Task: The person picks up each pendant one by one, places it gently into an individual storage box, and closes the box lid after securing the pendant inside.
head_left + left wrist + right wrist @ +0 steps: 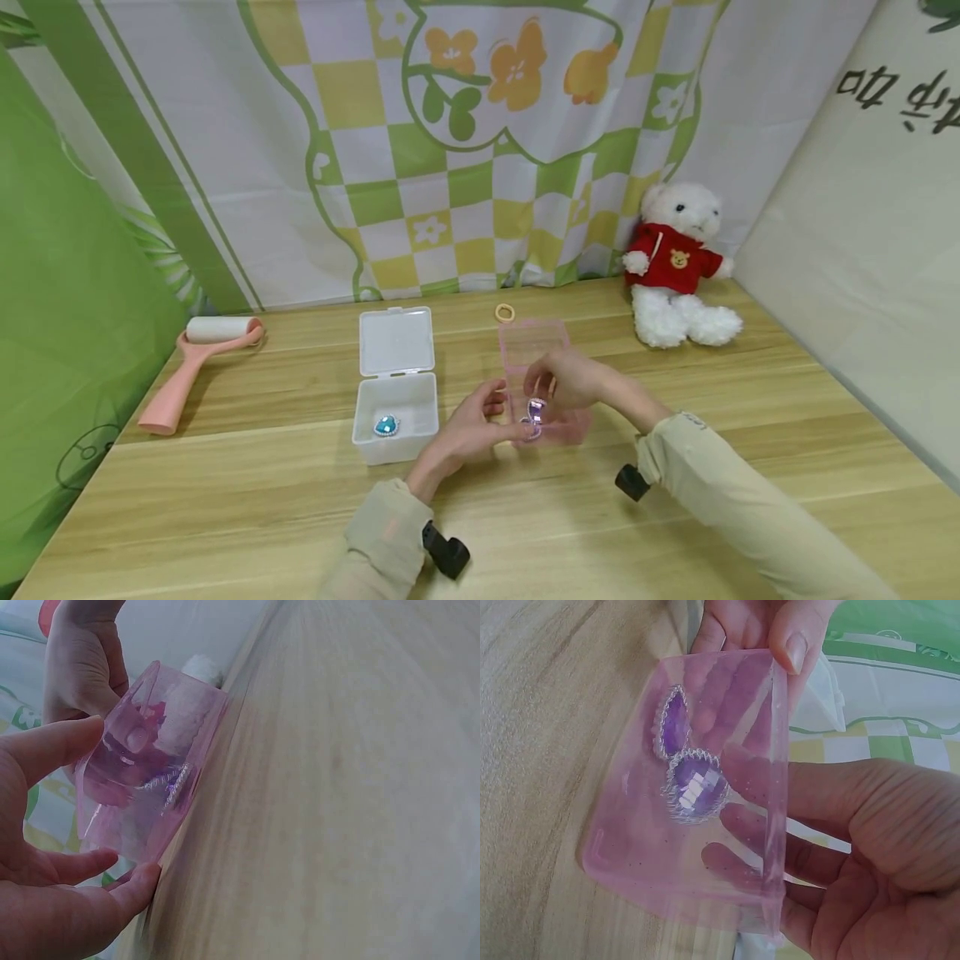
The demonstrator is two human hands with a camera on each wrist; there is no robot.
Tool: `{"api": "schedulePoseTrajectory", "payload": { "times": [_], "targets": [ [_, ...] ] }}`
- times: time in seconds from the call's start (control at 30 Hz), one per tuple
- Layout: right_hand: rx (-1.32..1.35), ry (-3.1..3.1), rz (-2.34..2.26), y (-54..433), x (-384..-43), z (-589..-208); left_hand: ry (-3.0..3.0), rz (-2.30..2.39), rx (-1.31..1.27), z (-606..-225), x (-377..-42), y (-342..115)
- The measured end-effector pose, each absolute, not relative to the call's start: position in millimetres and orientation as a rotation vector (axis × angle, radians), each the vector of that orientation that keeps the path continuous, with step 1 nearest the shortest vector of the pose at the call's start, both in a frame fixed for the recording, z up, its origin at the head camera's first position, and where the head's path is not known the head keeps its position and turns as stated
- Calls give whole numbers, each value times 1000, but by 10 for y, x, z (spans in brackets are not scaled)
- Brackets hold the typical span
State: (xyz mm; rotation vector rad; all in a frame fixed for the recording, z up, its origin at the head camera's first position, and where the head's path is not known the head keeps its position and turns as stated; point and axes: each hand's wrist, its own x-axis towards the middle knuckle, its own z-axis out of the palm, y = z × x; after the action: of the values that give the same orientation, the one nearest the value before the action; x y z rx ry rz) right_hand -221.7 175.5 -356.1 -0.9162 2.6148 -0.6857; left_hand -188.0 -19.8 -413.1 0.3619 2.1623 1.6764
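In the head view, my left hand (474,427) grips the left side of an opened pink see-through box (572,428). Its thumb lies at the front corner, with the other fingers along the wall. My right hand (567,380) reaches down inside that box from above. Its fingertips pinch the edge of a purple heart-shaped gem (697,787) with a silvery beaded border. A second purple shape (673,724) shows beside it through the pink wall. In the left wrist view, the box (199,701) stands on the table, with my left fingers (71,742) against its rim.
A white lidded box (397,450), lid up, holds a blue heart gem (386,426). Farther left lies a pink lint roller (187,375). Behind the pink box is a small yellowish ring (505,313). A white teddy bear (675,258) in red sits at the back right.
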Motion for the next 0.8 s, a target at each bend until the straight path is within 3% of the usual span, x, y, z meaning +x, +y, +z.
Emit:
{"api": "schedulePoseTrajectory", "payload": {
  "times": [0.6,0.8],
  "targets": [
    [-899,2651,-781,1798,-2160,-3549,2175,1658,381,-4141,-1857,-196],
    [-927,2737,-939,1816,-2140,-3425,2204,1548,446,-3959,-1836,-237]
  ]
}}
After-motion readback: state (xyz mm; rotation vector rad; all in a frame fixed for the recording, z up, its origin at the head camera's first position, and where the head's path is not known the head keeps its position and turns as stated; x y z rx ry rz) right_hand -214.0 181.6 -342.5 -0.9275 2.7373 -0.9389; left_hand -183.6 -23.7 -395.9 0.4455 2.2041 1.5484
